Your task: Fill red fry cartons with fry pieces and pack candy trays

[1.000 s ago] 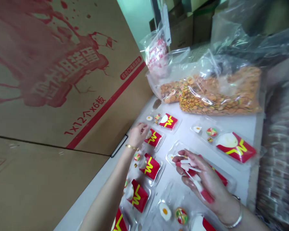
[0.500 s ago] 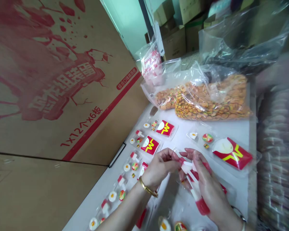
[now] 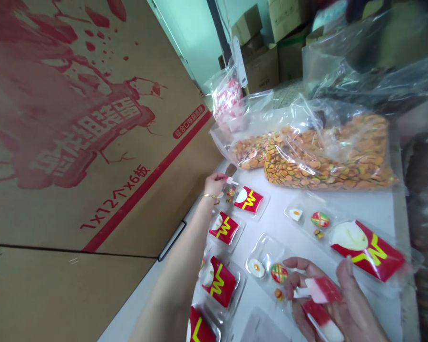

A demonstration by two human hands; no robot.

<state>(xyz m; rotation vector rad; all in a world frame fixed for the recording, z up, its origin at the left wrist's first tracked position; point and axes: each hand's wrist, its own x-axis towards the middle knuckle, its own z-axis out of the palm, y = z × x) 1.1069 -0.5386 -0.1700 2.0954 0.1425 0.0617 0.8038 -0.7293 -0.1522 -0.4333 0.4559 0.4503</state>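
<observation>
At the far end of a row of clear plastic trays, my left hand [image 3: 214,185] pinches the red end of a small red-and-white toy popsicle [image 3: 232,181], its white stick pointing right. That tray holds a red french-fry box piece [image 3: 248,199] with a yellow M and a small pizza piece [image 3: 230,192]. My right hand [image 3: 356,299] is turned palm up at the lower right, fingers curled round more toy popsicles [image 3: 324,289]; two show. Just left of it, partly covered by its fingers, lies a tray with a fried-egg piece [image 3: 256,268], a pizza piece [image 3: 279,273] and a tiny burger [image 3: 278,294].
A large printed cardboard carton [image 3: 128,190] walls off the left side. Clear bags of tiny burger pieces [image 3: 328,161] lie across the table's back, with a bag of red-and-white pieces [image 3: 228,102] behind. Another filled tray [image 3: 371,251] sits at right. Cardboard boxes [image 3: 260,66] are stacked beyond.
My hands were together over the near trays. My left hand has moved forward and left to the far tray with one toy popsicle; my right hand has turned palm up, still holding others.
</observation>
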